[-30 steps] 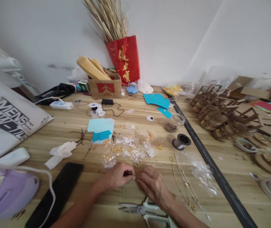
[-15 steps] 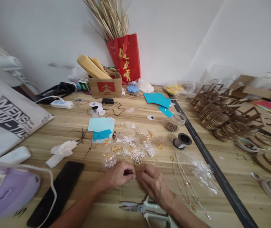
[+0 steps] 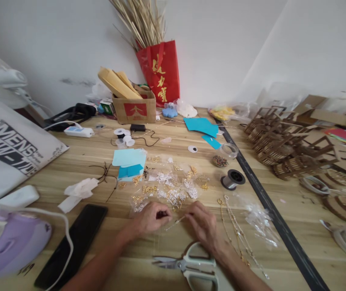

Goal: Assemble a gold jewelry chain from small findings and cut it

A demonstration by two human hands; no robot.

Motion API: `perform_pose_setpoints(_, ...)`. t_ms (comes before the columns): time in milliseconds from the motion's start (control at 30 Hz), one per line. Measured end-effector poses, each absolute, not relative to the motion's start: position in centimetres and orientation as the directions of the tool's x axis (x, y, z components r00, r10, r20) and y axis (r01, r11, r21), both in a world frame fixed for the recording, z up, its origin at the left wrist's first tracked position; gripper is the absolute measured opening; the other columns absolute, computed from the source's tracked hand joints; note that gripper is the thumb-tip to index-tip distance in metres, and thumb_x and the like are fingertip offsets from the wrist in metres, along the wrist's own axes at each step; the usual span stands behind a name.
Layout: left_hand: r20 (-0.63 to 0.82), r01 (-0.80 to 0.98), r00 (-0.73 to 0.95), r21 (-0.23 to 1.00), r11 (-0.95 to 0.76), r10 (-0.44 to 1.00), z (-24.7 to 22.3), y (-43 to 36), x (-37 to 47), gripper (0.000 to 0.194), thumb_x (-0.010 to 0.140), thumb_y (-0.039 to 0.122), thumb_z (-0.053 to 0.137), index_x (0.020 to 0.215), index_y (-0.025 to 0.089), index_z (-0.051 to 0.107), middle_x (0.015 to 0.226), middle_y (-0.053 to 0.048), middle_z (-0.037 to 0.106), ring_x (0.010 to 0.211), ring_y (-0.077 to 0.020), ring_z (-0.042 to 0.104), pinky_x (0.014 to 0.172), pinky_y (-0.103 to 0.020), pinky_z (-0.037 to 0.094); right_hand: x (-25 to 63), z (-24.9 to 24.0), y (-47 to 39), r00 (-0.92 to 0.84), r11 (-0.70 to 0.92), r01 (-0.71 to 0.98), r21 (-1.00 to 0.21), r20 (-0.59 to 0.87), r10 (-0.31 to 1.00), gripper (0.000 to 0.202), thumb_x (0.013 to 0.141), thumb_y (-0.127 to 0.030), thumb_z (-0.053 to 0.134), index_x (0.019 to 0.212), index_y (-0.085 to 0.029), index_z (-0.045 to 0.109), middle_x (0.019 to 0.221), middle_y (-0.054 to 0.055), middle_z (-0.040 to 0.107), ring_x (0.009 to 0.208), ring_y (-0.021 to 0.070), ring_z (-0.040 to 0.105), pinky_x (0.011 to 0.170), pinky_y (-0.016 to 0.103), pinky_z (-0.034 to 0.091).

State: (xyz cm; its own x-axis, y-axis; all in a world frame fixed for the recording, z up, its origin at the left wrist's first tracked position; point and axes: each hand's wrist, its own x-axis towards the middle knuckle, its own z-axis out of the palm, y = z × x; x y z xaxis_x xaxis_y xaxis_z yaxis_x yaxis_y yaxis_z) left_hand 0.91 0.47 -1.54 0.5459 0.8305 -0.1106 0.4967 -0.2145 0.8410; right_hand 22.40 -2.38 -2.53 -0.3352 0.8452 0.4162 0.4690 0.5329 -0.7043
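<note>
In the head view, near the worktop's (image 3: 70, 161) front edge, the left hand (image 3: 148, 220) and right hand (image 3: 203, 226) each pinch shut on one end of a thin strand (image 3: 175, 222), stretched left-to-right between them, scissors (image 3: 187, 264) just behind.

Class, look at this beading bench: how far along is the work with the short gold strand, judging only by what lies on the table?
Done: several gold chains lie finished-looking beside the right hand. In hand: the left hand pinches one end of a short gold strand and the right hand the other. Left: packets of gold and silver findings lie unused, the wire spool stands aside, and the scissors lie untouched.
</note>
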Motion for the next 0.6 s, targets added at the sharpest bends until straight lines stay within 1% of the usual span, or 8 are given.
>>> perform_pose_setpoints(100, -0.082, 0.478, 0.503, 0.856, -0.198, 0.861, -1.5, 0.8, 0.7, 0.016, 0.079, 0.022, 0.056, 0.07, 0.013, 0.066, 0.061, 0.0, 0.061, 0.056, -0.0105, 0.049, 0.053, -0.019, 0.036, 23.1, -3.0, -1.6, -0.156, 0.387, 0.396, -0.832, 0.355, 0.922, 0.015, 0.09, -0.028, 0.056, 0.08, -0.019, 0.061, 0.073, 0.002, 0.061, 0.07, 0.0174, 0.058, 0.062, 0.027, 0.046)
perform_pose_setpoints(167, -0.053, 0.481, 0.476, 0.852, -0.209, 0.878, -1.6, 0.9, 0.6, 0.019, 0.08, 0.024, 0.055, 0.068, 0.013, 0.065, 0.062, 0.0, 0.061, 0.057, -0.0106, 0.049, 0.053, -0.02, 0.036, 23.5, -3.6, -1.3, -0.072, 0.284, 0.325, -0.902, 0.276, 0.958, 0.012, 0.087, -0.03, 0.06, 0.085, -0.019, 0.062, 0.071, 0.001, 0.06, 0.068, 0.0163, 0.057, 0.062, 0.026, 0.046)
perform_pose_setpoints(233, -0.041, 0.512, 0.446, 0.831, -0.217, 0.894, -1.6, 1.0, 0.6, 0.02, 0.081, 0.025, 0.055, 0.068, 0.013, 0.065, 0.061, 0.0, 0.061, 0.057, -0.0111, 0.05, 0.055, -0.02, 0.037, 23.7, -4.1, -1.0, -0.028, 0.218, 0.242, -0.945, 0.218, 0.976, 0.014, 0.085, -0.032, 0.062, 0.088, -0.018, 0.062, 0.069, 0.0, 0.059, 0.064, 0.0151, 0.056, 0.06, 0.025, 0.045)
perform_pose_setpoints(333, -0.036, 0.566, 0.418, 0.792, -0.229, 0.908, -1.6, 1.0, 0.6, 0.019, 0.081, 0.024, 0.055, 0.068, 0.014, 0.065, 0.062, -0.001, 0.063, 0.058, -0.012, 0.052, 0.057, -0.022, 0.039, 23.6, -4.2, -1.0, -0.04, 0.166, 0.186, -0.968, 0.161, 0.986, 0.018, 0.084, -0.035, 0.063, 0.083, -0.017, 0.063, 0.068, 0.001, 0.06, 0.062, 0.0149, 0.055, 0.056, 0.025, 0.044)
perform_pose_setpoints(400, -0.032, 0.593, 0.412, 0.769, -0.241, 0.911, -1.5, 1.0, 0.6, 0.018, 0.08, 0.024, 0.055, 0.069, 0.015, 0.066, 0.065, -0.001, 0.065, 0.06, -0.0129, 0.054, 0.058, -0.022, 0.04, 23.3, -3.9, -1.1, -0.071, 0.177, 0.218, -0.96, 0.165, 0.984, 0.02, 0.085, -0.036, 0.062, 0.078, -0.016, 0.062, 0.068, 0.001, 0.06, 0.061, 0.0153, 0.055, 0.055, 0.025, 0.044)
perform_pose_setpoints(433, -0.031, 0.603, 0.409, 0.759, -0.245, 0.912, -1.6, 1.0, 0.7, 0.017, 0.081, 0.024, 0.055, 0.07, 0.015, 0.066, 0.067, -0.002, 0.067, 0.061, -0.0134, 0.055, 0.059, -0.023, 0.04, 23.2, -3.6, -1.2, -0.089, 0.207, 0.248, -0.946, 0.191, 0.978, 0.021, 0.086, -0.035, 0.061, 0.076, -0.017, 0.062, 0.067, 0.001, 0.06, 0.061, 0.0155, 0.056, 0.055, 0.025, 0.044)
perform_pose_setpoints(533, -0.006, 0.623, 0.396, 0.737, -0.264, 0.918, -1.7, 1.1, 0.6, 0.015, 0.082, 0.021, 0.054, 0.074, 0.016, 0.067, 0.074, -0.003, 0.069, 0.067, -0.0151, 0.058, 0.064, -0.024, 0.042, 22.6, -3.0, -1.7, -0.169, 0.369, 0.351, -0.861, 0.329, 0.929, 0.019, 0.09, -0.031, 0.055, 0.078, -0.018, 0.063, 0.07, 0.002, 0.06, 0.066, 0.0166, 0.057, 0.059, 0.026, 0.046)
perform_pose_setpoints(600, 0.043, 0.641, 0.38, 0.707, -0.297, 0.924, -2.0, 1.1, 0.6, 0.016, 0.083, 0.02, 0.053, 0.075, 0.016, 0.066, 0.075, -0.004, 0.068, 0.069, -0.016, 0.058, 0.065, -0.025, 0.043, 22.1, -2.7, -2.3, -0.292, 0.488, 0.397, -0.778, 0.397, 0.87, 0.018, 0.094, -0.025, 0.049, 0.083, -0.018, 0.062, 0.075, 0.004, 0.06, 0.069, 0.0168, 0.057, 0.062, 0.027, 0.047)
